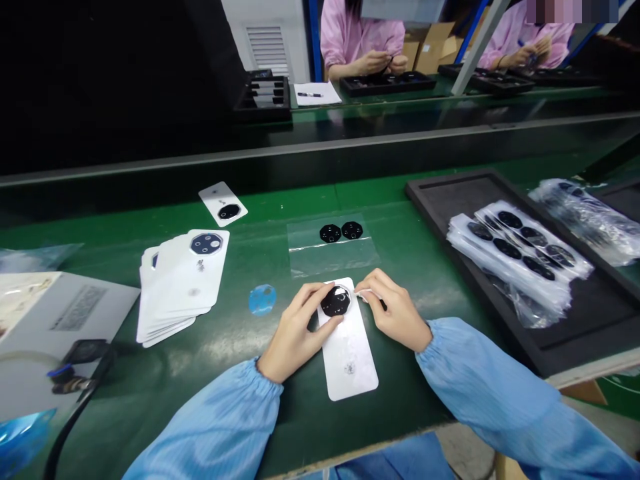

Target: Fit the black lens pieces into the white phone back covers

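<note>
A white phone back cover (pixel 350 353) lies on the green bench with a black octagonal camera lens plate (pixel 336 301) at its top end. My left hand (pixel 303 327) holds the cover down, its thumb and index finger on either side of the plate. At the cover's upper right edge, my right hand (pixel 390 308) is closed in a pinch around a small white piece (pixel 364 293), perhaps cloth or tissue. Just behind, two black lens plates (pixel 341 232) rest on a clear plastic bag (pixel 330 260). A round blue film (pixel 262 299) is left of my left hand.
Stacked white covers (pixel 200 287) and a single cover (pixel 223 203) lie to the left, near a white box (pixel 65 320). On the right, a black tray (pixel 500 293) holds bagged lens plates (pixel 520 247). Co-workers in pink sit beyond the raised ledge (pixel 320 147).
</note>
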Demonstrator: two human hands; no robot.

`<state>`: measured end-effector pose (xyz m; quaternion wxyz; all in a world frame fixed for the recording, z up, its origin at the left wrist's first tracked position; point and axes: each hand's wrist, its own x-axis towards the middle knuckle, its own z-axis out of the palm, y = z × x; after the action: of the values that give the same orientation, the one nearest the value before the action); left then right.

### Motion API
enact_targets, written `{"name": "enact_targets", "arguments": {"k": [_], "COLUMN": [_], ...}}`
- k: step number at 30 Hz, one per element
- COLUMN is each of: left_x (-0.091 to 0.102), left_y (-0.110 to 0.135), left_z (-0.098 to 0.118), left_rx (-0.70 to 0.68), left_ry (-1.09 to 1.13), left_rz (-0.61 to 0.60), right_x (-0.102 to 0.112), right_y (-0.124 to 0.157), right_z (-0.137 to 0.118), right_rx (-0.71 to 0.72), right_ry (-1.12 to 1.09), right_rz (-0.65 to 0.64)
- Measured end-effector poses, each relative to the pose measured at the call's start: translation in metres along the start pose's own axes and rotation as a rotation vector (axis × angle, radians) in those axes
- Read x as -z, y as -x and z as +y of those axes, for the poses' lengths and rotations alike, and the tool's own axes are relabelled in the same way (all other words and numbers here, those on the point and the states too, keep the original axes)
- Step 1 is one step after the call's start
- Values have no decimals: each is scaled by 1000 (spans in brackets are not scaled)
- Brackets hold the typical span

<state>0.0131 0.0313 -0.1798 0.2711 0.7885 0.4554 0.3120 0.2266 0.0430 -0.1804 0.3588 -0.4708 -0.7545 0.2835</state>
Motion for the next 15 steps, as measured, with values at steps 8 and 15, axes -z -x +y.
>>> {"name": "enact_targets", "arguments": {"k": [8, 15], "left_x": [0, -2], "left_y": [0, -3], "left_z": [-2, -5], "left_rx": [31, 53], "left_ry": [-25, -7], "left_rz": [-32, -42], "right_x": [-1, -1], "right_y": [0, -1], "right_z": [1, 0], "right_rx": [8, 1], "right_ry": [33, 33], "right_rz": [-4, -1]}}
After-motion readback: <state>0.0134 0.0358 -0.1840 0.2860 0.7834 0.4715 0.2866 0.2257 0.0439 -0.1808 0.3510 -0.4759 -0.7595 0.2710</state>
